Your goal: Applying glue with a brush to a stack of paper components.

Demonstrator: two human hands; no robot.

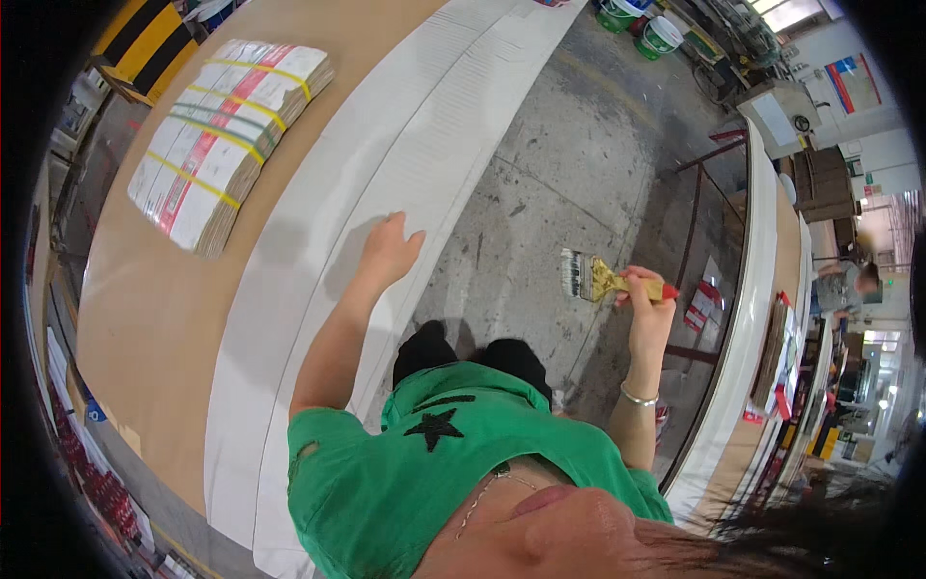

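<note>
My right hand is closed round the handle of a wide flat paintbrush, held above the grey floor. The brush has a yellowish handle with a red end, and its dark bristles carry whitish smears and point left. My left hand hovers over or rests lightly on the long white sheets; I cannot tell which. Its thumb stands apart from the other fingers, and nothing shows in it. The sheets overlap in long strips along the brown tabletop.
A strapped bundle of flat white and red cardboard lies on the tabletop at the left. Another table with a metal frame stands to the right. Green and white buckets sit at the far end. A person is in the right background.
</note>
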